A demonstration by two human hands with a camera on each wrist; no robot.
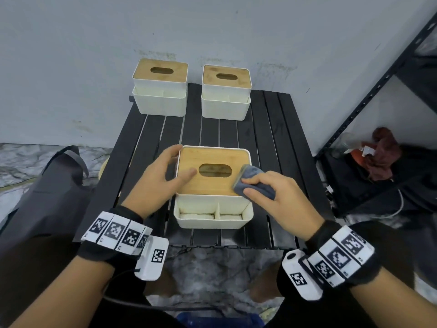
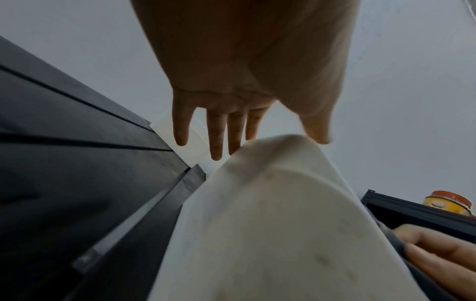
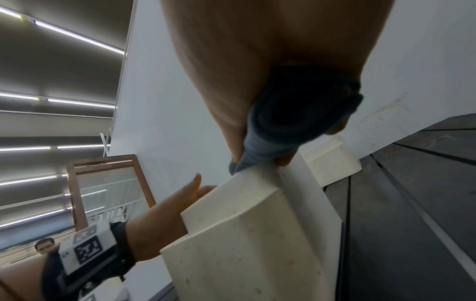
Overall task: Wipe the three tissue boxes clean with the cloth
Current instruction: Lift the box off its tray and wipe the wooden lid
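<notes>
Three tissue boxes stand on the black slatted tabletop (image 1: 267,129), each a white tub with a bamboo lid that has an oval slot. Two of them sit side by side at the far edge against the grey wall: the far left box (image 1: 160,88) and the far right box (image 1: 226,92), a little apart from each other. The near box (image 1: 212,185) stands by itself toward the near edge, well apart from those two, with a divided open tray along its near side. The left hand (image 1: 157,183) lies against the near box's left side with its fingers straight and relaxed; the thumb lies across the lid's left part and the fingers reach along the far left corner, and the left wrist view shows the fingers (image 2: 216,130) spread and straight beside the white wall of the box. The right hand (image 1: 276,197) grips the blue-grey cloth (image 1: 253,183), fingers curled around the bunched fabric, and presses it on the right end of the near box's lid, just right of the slot. A black metal shelf (image 1: 369,95) stands at the right, with a reddish rag (image 1: 384,155) on its lowest level.
</notes>
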